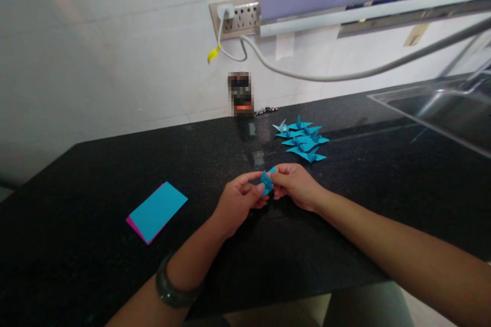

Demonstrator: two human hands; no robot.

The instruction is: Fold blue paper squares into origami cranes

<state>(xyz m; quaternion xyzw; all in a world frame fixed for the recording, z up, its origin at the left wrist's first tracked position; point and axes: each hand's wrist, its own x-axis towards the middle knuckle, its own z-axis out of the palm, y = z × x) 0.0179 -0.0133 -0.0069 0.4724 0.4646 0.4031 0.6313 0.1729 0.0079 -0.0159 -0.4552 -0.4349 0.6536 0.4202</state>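
Between my two hands is a small blue origami crane (pixel 266 183), held just above the black countertop. My left hand (pixel 242 198) pinches its left side between thumb and fingers. From the other side, my right hand (pixel 296 184) grips a blue paper point of it with thumb and forefinger. Part of the folded paper is hidden behind the fingers. Beyond my right hand lies a cluster of several finished blue paper cranes (pixel 305 142), one of them paler (pixel 283 126).
A stack of blue and pink paper sheets (pixel 158 212) lies left on the black countertop (pixel 95 173). At the wall stands a small pixelated item (pixel 241 94). A socket panel (pixel 240 19) with a plug and a grey hose (pixel 326 78) are above; a sink (pixel 441 107) is at right.
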